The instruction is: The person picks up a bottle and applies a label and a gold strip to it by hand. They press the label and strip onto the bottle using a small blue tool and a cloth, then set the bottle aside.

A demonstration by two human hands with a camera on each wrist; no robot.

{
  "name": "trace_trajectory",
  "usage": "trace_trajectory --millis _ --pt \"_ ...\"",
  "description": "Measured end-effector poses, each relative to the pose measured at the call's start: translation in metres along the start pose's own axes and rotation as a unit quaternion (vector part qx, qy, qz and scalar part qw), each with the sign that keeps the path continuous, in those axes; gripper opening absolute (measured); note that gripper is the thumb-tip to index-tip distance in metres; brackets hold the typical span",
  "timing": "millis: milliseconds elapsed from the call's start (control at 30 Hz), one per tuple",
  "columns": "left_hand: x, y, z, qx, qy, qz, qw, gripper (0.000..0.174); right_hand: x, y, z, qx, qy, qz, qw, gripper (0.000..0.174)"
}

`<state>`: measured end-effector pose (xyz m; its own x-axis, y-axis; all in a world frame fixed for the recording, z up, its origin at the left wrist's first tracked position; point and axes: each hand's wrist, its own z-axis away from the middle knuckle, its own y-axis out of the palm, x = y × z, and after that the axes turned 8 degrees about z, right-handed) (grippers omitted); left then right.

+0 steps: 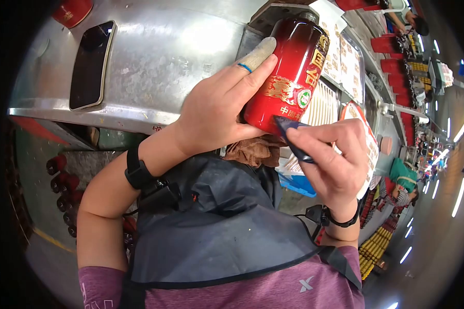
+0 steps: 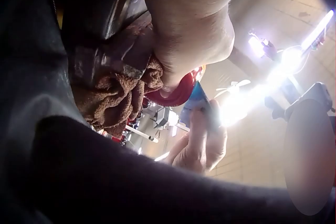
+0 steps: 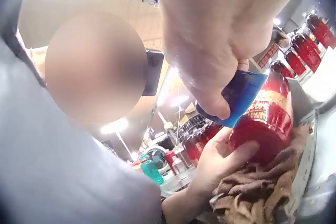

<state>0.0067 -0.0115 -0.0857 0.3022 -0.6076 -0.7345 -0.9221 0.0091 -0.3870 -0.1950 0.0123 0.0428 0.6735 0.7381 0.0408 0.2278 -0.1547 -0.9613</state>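
Note:
A glossy red bottle (image 1: 288, 72) with gold lettering lies tilted, its dark neck pointing away from the body. The left hand (image 1: 219, 103) grips its side, thumb under the base, a pale cover on one finger. Between thumb and fingers the right hand (image 1: 337, 157) pinches a dark blue flexible piece (image 1: 296, 141), whose edge touches the bottle near the base. In the right wrist view the blue piece (image 3: 242, 98) lies against the bottle (image 3: 268, 124). A crumpled brown cloth (image 3: 257, 192) is under the bottle.
A phone (image 1: 92, 64) lies on the metal table (image 1: 154, 56) at left, near a red container (image 1: 72, 11). Sheets of printed stickers (image 1: 350, 67) lie right of the bottle, with a blue tray (image 1: 298, 184) nearer the body. Red bottles (image 1: 397, 80) line the right side.

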Motion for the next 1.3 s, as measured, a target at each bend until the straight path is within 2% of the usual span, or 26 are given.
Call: trace_trajectory --millis 167,233,300,367,400,467,500,567,667,700,767,800,833,900,967,1033,1133,1233,1300 --pt "0.0 0.0 -0.001 -0.003 0.009 0.007 1.0 0.097 0.006 -0.004 -0.003 0.05 -0.012 -0.072 0.996 0.043" --pt "0.0 0.0 -0.001 -0.001 0.009 0.005 1.0 0.096 0.001 -0.003 -0.003 0.008 0.008 -0.007 1.0 0.041" --pt "0.0 0.0 -0.001 -0.001 0.008 0.0 1.0 0.095 0.003 -0.001 -0.004 0.002 0.009 -0.013 1.0 0.042" --pt "0.0 0.0 -0.001 -0.005 0.009 0.005 1.0 0.096 0.007 -0.004 -0.003 0.056 -0.014 -0.102 0.993 0.044" --pt "-0.001 0.0 -0.001 -0.004 0.011 0.007 1.0 0.096 0.005 -0.001 -0.001 0.046 -0.023 -0.101 0.994 0.045" --pt "0.0 -0.001 0.001 0.021 -0.018 -0.004 1.0 0.098 0.003 0.0 0.002 0.009 -0.017 -0.052 0.998 0.045" --pt "0.0 0.0 0.0 0.022 -0.016 -0.002 1.0 0.098 0.002 0.001 0.004 -0.026 -0.015 -0.008 1.0 0.046" --pt "0.001 0.002 -0.001 -0.005 -0.008 0.008 1.0 0.099 -0.001 0.005 0.008 -0.025 -0.007 0.005 1.0 0.047" --pt "0.003 0.004 -0.002 -0.024 0.022 0.034 0.999 0.099 -0.01 0.011 0.014 -0.075 -0.013 0.087 0.993 0.048" --pt "0.004 0.005 -0.002 -0.021 0.024 0.035 0.999 0.099 -0.007 0.012 0.015 -0.076 -0.011 0.088 0.993 0.048" --pt "0.006 0.007 -0.001 -0.031 0.027 0.035 0.999 0.099 0.002 0.014 0.014 -0.054 -0.061 0.046 0.996 0.048" --pt "0.006 0.007 -0.002 -0.029 0.028 0.036 0.999 0.099 -0.002 0.015 0.013 -0.071 -0.058 0.044 0.995 0.047" --pt "0.005 0.006 -0.003 -0.029 0.032 0.036 0.998 0.099 -0.007 0.012 0.01 -0.072 -0.037 0.077 0.994 0.045" --pt "0.004 0.005 -0.002 -0.032 0.034 0.034 0.998 0.098 -0.007 0.01 0.009 -0.066 -0.057 0.089 0.992 0.045" --pt "0.004 0.005 -0.001 -0.011 0.006 0.015 1.0 0.102 0.001 0.016 0.008 -0.062 -0.082 0.046 0.994 0.046" --pt "0.004 0.005 -0.002 -0.014 0.016 0.023 0.999 0.101 -0.007 0.01 0.005 -0.065 -0.051 0.099 0.992 0.044" --pt "0.009 0.007 -0.001 -0.023 0.033 0.023 0.999 0.099 0.005 0.017 0.004 -0.057 -0.075 0.035 0.995 0.046" --pt "0.005 0.005 -0.003 -0.022 0.033 0.027 0.999 0.098 -0.004 0.011 0.002 -0.063 -0.048 0.099 0.992 0.045" --pt "0.004 0.004 -0.003 -0.018 0.027 0.035 0.999 0.098 0.004 0.019 0.003 -0.065 -0.068 0.05 0.994 0.042"
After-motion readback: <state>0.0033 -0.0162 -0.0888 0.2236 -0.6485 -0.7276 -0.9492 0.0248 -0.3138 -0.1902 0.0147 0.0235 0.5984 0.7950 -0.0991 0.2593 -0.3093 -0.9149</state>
